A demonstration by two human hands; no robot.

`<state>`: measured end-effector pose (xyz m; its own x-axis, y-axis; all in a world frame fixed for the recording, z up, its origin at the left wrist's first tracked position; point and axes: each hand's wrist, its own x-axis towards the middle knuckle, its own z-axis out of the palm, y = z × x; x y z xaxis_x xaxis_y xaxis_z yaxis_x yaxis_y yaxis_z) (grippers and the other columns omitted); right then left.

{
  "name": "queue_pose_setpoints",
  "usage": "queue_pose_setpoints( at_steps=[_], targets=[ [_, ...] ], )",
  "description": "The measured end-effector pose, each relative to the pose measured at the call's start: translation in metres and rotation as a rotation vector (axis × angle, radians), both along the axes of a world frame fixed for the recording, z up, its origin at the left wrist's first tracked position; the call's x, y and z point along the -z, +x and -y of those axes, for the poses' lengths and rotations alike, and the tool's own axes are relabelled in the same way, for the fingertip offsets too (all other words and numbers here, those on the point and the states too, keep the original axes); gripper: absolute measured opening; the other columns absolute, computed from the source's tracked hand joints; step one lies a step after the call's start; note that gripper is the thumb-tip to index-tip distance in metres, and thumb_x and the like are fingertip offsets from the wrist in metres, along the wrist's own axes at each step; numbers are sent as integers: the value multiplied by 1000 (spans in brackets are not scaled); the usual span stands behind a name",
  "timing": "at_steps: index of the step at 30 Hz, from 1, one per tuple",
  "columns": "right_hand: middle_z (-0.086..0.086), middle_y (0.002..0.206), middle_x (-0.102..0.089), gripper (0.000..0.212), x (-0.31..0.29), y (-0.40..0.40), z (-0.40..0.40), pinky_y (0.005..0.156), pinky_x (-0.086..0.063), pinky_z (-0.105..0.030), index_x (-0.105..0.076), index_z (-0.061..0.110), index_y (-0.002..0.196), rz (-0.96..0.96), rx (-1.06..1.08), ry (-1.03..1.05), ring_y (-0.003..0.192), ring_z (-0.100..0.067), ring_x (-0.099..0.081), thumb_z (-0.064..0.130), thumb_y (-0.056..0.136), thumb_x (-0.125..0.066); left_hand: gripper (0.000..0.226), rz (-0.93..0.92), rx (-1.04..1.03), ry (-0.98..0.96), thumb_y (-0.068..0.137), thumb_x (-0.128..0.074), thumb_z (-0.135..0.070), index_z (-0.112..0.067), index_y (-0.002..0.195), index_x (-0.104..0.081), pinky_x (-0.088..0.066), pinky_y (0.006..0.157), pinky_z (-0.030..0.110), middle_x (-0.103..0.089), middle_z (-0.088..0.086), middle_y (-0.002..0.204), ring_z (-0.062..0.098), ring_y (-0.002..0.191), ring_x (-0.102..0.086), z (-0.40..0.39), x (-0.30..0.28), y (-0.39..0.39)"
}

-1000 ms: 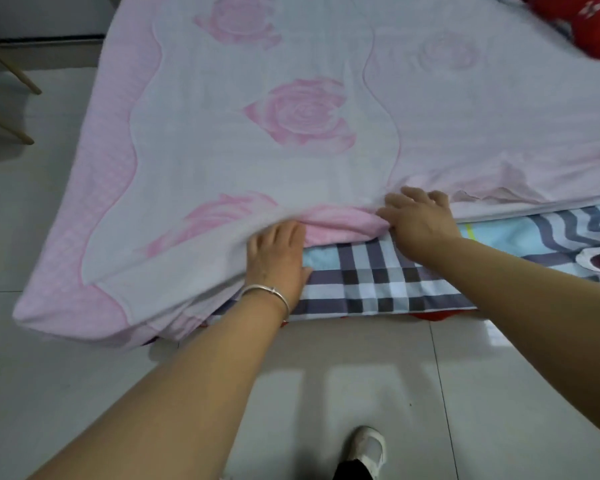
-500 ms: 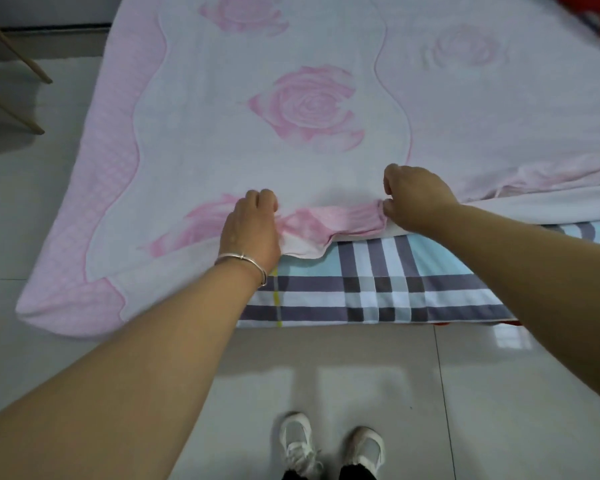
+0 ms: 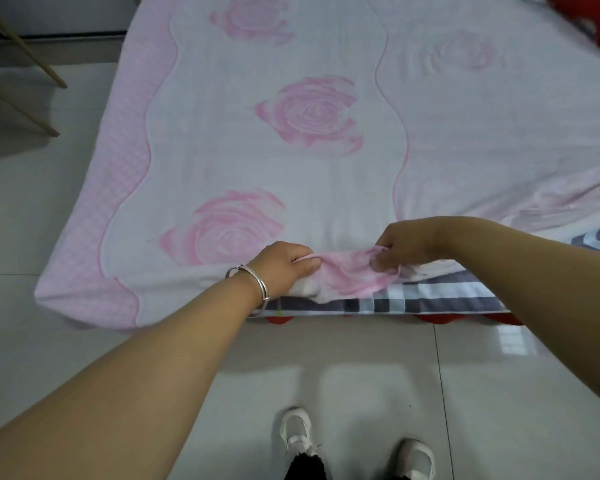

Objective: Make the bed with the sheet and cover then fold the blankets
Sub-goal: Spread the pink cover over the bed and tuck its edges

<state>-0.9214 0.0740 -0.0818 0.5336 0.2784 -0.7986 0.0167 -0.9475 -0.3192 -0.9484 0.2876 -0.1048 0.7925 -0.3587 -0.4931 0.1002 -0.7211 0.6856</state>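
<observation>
Both hands, left hand (image 3: pixel 284 268) and right hand (image 3: pixel 400 245), pinch the bunched near hem of the white, pink-rose quilted cover (image 3: pixel 312 161) spread across the bed. An uneven tug could skew it, leaving the plaid sheet (image 3: pixel 430 299) exposed.

A bedroom in a home; a low bed fills most of the view, spread with a white and pink cover (image 3: pixel 326 174) printed with large roses; beneath its near edge shows a plaid sheet (image 3: pixel 430 301), and under that a red scalloped trim (image 3: pixel 426 319); the floor (image 3: pixel 361 393) is of pale glossy tiles; slanted wooden legs (image 3: pixel 32 98) of some furniture stand at upper left; red bedding (image 3: pixel 593 19) lies at the far right corner.
</observation>
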Motion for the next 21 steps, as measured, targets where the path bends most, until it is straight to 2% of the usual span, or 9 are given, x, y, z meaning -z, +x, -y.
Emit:
queue_pose_setpoints(
  at_steps=[4, 7, 9, 11, 12, 14, 16, 19, 21],
  targets=[
    [1, 87, -60, 15, 1, -40, -2, 80, -38, -31, -64, 20, 87, -167, -117, 10, 84, -19, -52, 31, 91, -54, 45, -282, 236, 272, 95, -49, -29, -19, 55, -30, -25, 53, 24, -30, -3, 57, 11, 52, -28, 2, 7, -33],
    [-2, 102, -63, 25, 6, -78, -2, 84, -37, -31, -66, 18, 107, -228, -193, 22, 94, -21, -55, 33, 92, -52, 36, -393, 284, 372, 95, -48, -31, -21, 61, -40, -29, 58, 25, -40, -2, 64, 16, 62, -36, 8, 9, -65],
    [-4, 121, -62, 35, 10, -95, -3, 86, -36, -29, -63, 15, 119, -263, -214, 25, 108, -24, -56, 36, 94, -51, 20, -398, 318, 437, 95, -46, -30, -21, 83, -59, -37, 68, 25, -58, 4, 86, 20, 80, -51, 15, 3, -79],
    [-5, 122, -61, 44, 14, -105, -4, 82, -40, -26, -61, 11, 122, -274, -270, 20, 109, -26, -57, 42, 93, -50, 29, -405, 401, 580, 96, -44, -30, -21, 118, -60, -43, 85, 25, -62, 5, 119, 22, 104, -58, 20, -2, -88],
    [-5, 118, -62, 48, 13, -107, 0, 83, -43, -27, -62, 9, 122, -260, -294, 27, 106, -26, -58, 45, 92, -50, 34, -450, 436, 644, 95, -44, -30, -25, 127, -55, -45, 85, 25, -61, 4, 124, 22, 102, -58, 25, -4, -92],
    [-7, 123, -64, 49, 8, -106, 10, 95, -45, -34, -63, 7, 121, -228, -284, 75, 105, -26, -60, 45, 92, -49, 41, -561, 450, 724, 92, -49, -28, -30, 133, -50, -46, 72, 23, -64, 4, 115, 19, 87, -57, 32, -5, -98],
    [-11, 120, -66, 39, 1, -98, 28, 98, -45, -34, -65, 5, 117, -111, -232, 148, 101, -25, -61, 33, 95, -48, 42, -518, 448, 755, 91, -52, -26, -29, 132, -50, -46, 78, 24, -62, 4, 110, 21, 92, -59, 45, -10, -97],
    [-15, 110, -69, 32, -3, -81, 57, 92, -50, -32, -67, 0, 110, 108, -51, 191, 95, -24, -63, 11, 93, -42, 35, -278, 354, 640, 92, -49, -17, -23, 125, -57, -43, 90, 20, -61, 4, 123, 21, 111, -60, 72, -15, -87],
    [-15, 112, -67, 32, -1, -70, 72, 93, -49, -35, -68, -1, 106, 248, 30, 169, 103, -28, -61, 6, 92, -40, 30, -192, 232, 471, 91, -50, -12, -18, 116, -63, -45, 86, 19, -66, 7, 116, 21, 98, -65, 94, -13, -78]
  ],
)
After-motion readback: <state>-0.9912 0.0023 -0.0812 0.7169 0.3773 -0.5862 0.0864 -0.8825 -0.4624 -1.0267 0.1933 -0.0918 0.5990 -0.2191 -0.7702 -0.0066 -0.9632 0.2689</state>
